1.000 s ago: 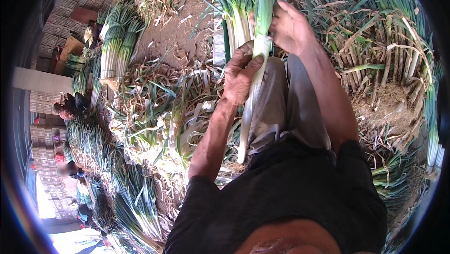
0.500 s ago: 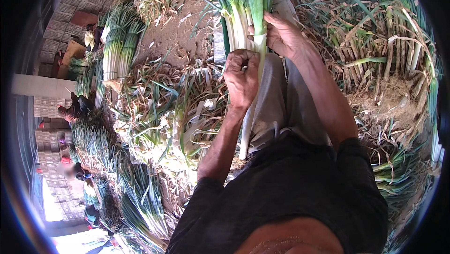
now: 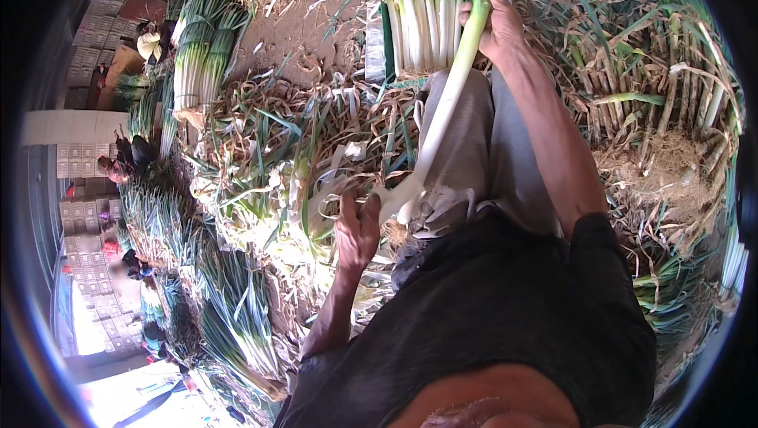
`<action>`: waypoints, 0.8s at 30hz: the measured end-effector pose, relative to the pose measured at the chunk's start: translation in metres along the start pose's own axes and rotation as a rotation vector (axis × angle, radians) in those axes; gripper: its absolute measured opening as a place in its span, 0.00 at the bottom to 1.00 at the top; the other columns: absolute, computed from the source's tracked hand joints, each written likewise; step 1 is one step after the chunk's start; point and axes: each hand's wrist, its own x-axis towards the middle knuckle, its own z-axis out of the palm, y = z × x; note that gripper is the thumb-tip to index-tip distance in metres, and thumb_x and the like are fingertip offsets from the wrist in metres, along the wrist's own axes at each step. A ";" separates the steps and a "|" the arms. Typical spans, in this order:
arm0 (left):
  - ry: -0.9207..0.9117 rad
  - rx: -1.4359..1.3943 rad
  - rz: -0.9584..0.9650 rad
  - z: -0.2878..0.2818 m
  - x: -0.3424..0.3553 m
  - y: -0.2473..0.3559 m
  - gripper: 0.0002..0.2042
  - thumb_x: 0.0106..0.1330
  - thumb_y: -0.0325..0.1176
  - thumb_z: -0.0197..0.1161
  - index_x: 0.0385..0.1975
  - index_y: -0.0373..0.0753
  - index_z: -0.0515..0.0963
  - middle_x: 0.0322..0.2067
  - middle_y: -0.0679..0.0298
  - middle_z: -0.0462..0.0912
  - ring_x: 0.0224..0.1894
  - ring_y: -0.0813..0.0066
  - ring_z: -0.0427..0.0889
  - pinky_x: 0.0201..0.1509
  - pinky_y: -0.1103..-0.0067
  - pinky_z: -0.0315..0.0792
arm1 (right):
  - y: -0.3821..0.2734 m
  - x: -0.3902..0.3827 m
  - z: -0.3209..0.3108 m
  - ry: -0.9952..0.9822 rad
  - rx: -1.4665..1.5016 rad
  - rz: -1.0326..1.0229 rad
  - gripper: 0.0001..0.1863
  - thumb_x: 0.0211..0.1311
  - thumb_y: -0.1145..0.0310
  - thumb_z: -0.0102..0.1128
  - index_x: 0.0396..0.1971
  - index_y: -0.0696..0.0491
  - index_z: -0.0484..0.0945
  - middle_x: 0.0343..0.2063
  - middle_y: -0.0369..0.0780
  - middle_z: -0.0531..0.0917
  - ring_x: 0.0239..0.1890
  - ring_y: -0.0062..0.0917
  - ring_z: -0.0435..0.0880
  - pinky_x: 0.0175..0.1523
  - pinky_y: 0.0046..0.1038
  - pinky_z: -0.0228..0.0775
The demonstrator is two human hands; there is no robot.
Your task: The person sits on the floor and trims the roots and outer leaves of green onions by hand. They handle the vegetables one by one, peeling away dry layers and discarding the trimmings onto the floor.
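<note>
My right hand (image 3: 497, 27) is closed round a long green onion (image 3: 448, 104) just where its white shaft turns green. The onion slants down over my grey trouser leg, its root end near my lap. Low and to the left, my left hand (image 3: 358, 230) pinches a thin, pale strip of onion skin (image 3: 404, 191), which stretches to the lower end of the shaft. Beyond my knees, a row of cleaned green onions (image 3: 430, 21) lies side by side, white ends toward me, in a container with a dark green edge.
Dry leaves and peelings (image 3: 276, 167) cover the ground at left. Uncleaned onions with roots (image 3: 647, 112) are heaped at right. Tied onion bundles (image 3: 201, 57) stand at far left, more onions (image 3: 245, 325) lie at lower left. Other people (image 3: 140, 152) sit near stacked crates (image 3: 83, 159).
My left hand has moved down and left from the middle of the shaft, drawing a strip of skin off the onion. My right hand has shifted slightly up and right with the onion.
</note>
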 end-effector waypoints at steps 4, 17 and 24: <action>-0.115 0.499 0.233 0.001 -0.036 -0.043 0.14 0.60 0.42 0.58 0.21 0.38 0.71 0.16 0.55 0.74 0.19 0.59 0.76 0.19 0.68 0.66 | 0.000 0.012 -0.001 -0.029 0.019 -0.046 0.12 0.61 0.62 0.52 0.36 0.55 0.68 0.27 0.39 0.70 0.23 0.26 0.71 0.25 0.27 0.65; -1.310 0.710 -0.289 -0.058 -0.145 -0.245 0.24 0.50 0.45 0.62 0.42 0.33 0.73 0.42 0.48 0.76 0.44 0.54 0.76 0.46 0.67 0.69 | -0.089 0.007 0.014 -0.699 0.276 0.215 0.25 0.65 0.62 0.40 0.51 0.69 0.55 0.27 0.44 0.72 0.21 0.19 0.68 0.20 0.19 0.63; -0.453 -0.331 0.136 0.003 0.037 0.013 0.20 0.66 0.40 0.51 0.51 0.31 0.65 0.39 0.52 0.77 0.39 0.65 0.79 0.39 0.71 0.73 | -0.085 -0.046 0.065 -0.856 0.120 0.083 0.39 0.57 0.41 0.47 0.52 0.64 0.58 0.37 0.42 0.73 0.22 0.22 0.69 0.21 0.22 0.65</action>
